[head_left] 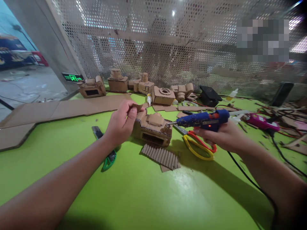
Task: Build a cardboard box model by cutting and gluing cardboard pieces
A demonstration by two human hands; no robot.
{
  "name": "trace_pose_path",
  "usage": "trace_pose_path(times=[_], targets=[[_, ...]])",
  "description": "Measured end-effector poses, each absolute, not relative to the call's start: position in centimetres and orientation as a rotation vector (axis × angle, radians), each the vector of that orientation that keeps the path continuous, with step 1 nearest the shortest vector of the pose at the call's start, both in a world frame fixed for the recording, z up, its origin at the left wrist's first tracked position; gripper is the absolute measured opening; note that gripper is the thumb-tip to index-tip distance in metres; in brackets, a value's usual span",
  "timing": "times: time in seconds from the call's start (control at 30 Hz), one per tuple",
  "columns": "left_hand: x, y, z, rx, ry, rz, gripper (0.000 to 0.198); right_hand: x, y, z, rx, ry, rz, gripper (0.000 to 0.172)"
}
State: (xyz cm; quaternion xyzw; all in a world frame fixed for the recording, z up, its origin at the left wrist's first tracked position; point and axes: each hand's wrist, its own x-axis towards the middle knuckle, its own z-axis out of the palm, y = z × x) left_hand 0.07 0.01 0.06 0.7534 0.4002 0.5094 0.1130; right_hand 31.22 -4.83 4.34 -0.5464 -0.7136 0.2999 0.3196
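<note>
A cardboard model camera (154, 127) stands on the green table, its dark window opening facing me. My right hand (219, 134) is closed round a blue hot glue gun (201, 119) with a small red light lit. The gun's metal nozzle reaches a small round knob (167, 128) on the model's top right; whether they touch I cannot tell. At the model's upper left, my left hand (122, 123) pinches a small piece of cardboard (137, 107) between thumb and fingers. A strip of corrugated cardboard (160, 156) lies in front of the model.
Scissors (198, 150) with red and yellow handles lie below the glue gun. A green utility knife (109, 161) rests under my left forearm. Several cardboard models (163, 95) line the back, before a perforated metal screen (153, 41). A purple device (262, 122), cords and scraps crowd the right.
</note>
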Motion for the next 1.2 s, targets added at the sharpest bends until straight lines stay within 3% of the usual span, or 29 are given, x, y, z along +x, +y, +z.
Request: trace_pose_path(times=[0.53,1.2], targets=[[0.1,-0.1,0.1,2.203,1.196,1.480,0.018,32.0,-4.7,4.4,-1.520,-1.882,0.789,0.037],[0.2,-0.1,0.1,2.181,1.178,1.482,0.018,30.9,-5.1,4.7,-1.442,-1.906,0.787,0.023]])
